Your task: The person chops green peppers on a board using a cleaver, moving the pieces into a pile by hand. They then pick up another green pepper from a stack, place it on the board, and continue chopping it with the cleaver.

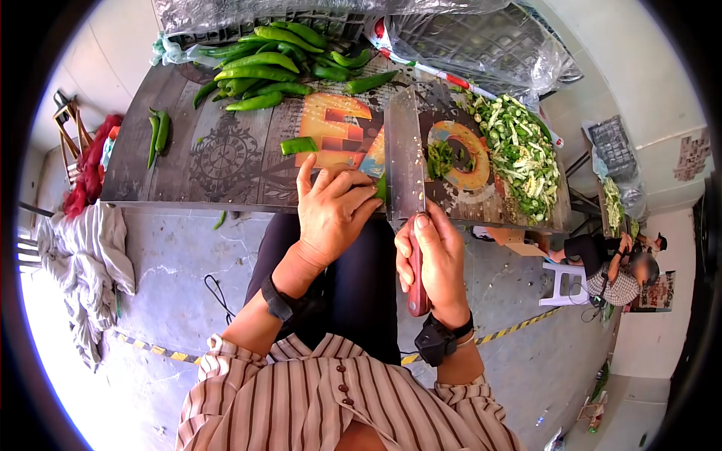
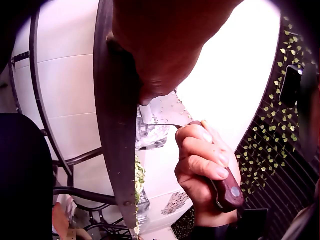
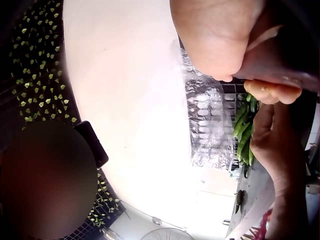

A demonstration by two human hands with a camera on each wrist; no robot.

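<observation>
My right hand (image 1: 436, 259) grips the dark red wooden handle (image 1: 417, 282) of a cleaver. Its broad metal blade (image 1: 406, 146) points away over the table, with small bits stuck to it. On the table's near edge, my left hand (image 1: 335, 203) holds a green pepper (image 1: 381, 188) under bent fingers, right beside the blade. Most of that pepper is hidden by the fingers. A cut pepper piece (image 1: 298, 145) lies just beyond the left hand. Shredded green bits (image 1: 444, 159) lie to the right of the blade. In the left wrist view, the right hand (image 2: 200, 165) wraps the handle.
Whole green peppers (image 1: 259, 71) are heaped at the back left, with two more (image 1: 159, 135) at the far left. Chopped pepper (image 1: 523, 154) is piled along the right side. Plastic-covered crates (image 1: 481, 45) stand behind the table (image 1: 248, 192). Another person (image 1: 617, 274) sits at the right.
</observation>
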